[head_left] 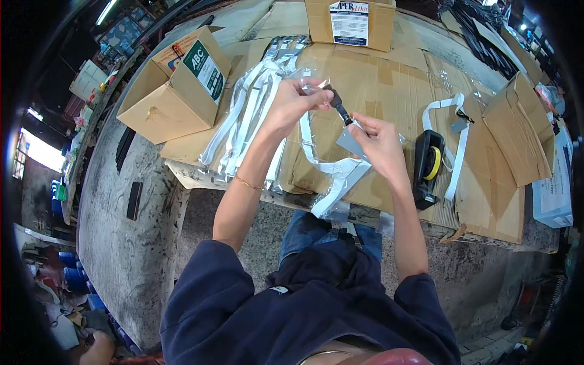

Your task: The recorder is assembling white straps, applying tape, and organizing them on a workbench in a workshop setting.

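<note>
My left hand (293, 104) pinches the upper end of a black clip-like fastener (342, 109), with clear plastic film about the fingers. On the lower end of the same fastener my right hand (382, 145) is closed, beside a flat grey tag (351, 145). A white strap (308, 143) in clear plastic hangs below both hands to the table's near edge. Left of my left hand lies a bundle of white straps (246, 103) in clear sleeves. To the right of my right hand stands a black tape dispenser (424, 173) with a yellow core.
Past the dispenser lies another white strap (457, 167) with a grey tag. Open cardboard boxes stand at left (145, 125), back (317, 27) and right (517, 137). Flat cardboard (407, 79) covers the work surface. A dark block (134, 201) lies on the grey table at left.
</note>
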A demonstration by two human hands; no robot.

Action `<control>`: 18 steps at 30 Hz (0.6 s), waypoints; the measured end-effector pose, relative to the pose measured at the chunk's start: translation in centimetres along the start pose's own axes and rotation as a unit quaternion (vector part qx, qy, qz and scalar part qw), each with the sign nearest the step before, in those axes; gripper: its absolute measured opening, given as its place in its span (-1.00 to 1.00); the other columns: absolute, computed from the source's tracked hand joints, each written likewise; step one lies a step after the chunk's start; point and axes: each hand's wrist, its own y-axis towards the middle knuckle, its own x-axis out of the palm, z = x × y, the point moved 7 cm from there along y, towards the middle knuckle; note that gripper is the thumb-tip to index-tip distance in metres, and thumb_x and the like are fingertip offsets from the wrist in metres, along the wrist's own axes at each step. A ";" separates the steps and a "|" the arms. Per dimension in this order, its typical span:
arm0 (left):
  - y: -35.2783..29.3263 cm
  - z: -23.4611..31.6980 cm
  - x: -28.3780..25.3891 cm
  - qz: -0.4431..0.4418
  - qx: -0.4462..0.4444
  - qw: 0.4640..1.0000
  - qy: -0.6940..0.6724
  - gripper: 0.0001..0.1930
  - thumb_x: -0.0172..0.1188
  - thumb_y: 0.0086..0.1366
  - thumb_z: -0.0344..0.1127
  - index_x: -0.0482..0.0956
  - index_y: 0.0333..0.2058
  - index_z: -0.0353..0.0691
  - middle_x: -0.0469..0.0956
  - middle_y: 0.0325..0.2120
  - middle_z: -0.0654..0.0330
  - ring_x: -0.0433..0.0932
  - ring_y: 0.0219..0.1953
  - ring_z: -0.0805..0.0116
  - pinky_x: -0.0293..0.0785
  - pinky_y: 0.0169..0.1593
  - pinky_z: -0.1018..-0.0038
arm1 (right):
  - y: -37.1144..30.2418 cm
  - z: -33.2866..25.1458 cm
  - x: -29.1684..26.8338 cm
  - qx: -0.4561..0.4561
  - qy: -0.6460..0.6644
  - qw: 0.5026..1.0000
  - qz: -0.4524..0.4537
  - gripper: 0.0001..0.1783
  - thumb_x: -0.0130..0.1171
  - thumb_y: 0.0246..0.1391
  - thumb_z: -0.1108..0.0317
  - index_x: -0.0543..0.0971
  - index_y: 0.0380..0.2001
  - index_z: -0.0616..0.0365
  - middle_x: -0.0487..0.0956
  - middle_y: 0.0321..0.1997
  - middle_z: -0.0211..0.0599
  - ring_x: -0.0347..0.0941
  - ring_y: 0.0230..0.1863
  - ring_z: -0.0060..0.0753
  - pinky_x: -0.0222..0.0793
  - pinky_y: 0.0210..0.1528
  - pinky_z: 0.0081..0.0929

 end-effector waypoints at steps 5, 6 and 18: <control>-0.8 -0.4 0.7 -0.032 0.001 0.994 0.100 -0.77 0.30 0.11 -0.45 0.52 -0.31 -0.48 0.57 -0.44 0.13 0.60 -0.39 0.37 0.51 -0.27 0.52 | -0.1 -0.6 0.2 -0.015 -0.006 1.000 -0.020 -0.60 0.13 0.13 0.33 0.43 -0.01 0.33 0.63 -0.40 -0.18 0.49 -0.45 -0.57 0.45 -0.49 -0.58; -0.8 -0.5 0.5 -0.032 0.002 0.994 0.101 -0.77 0.30 0.11 -0.45 0.52 -0.31 -0.48 0.57 -0.44 0.13 0.60 -0.39 0.37 0.51 -0.27 0.52 | 0.0 -0.5 0.2 -0.027 -0.017 0.999 -0.032 -0.63 0.12 0.14 0.33 0.42 -0.04 0.31 0.62 -0.41 -0.17 0.50 -0.44 -0.56 0.47 -0.48 -0.56; -1.0 -0.2 1.6 -0.111 -0.017 0.981 0.157 -0.49 -0.12 0.40 -0.02 0.50 -0.18 -0.49 0.58 -0.33 0.00 0.57 -0.30 0.32 0.49 -0.16 0.46 | -0.1 -1.0 0.3 -0.066 -0.014 0.995 -0.074 -0.68 0.10 0.16 0.36 0.43 -0.06 0.31 0.61 -0.43 -0.25 0.41 -0.52 -0.64 0.38 -0.53 -0.60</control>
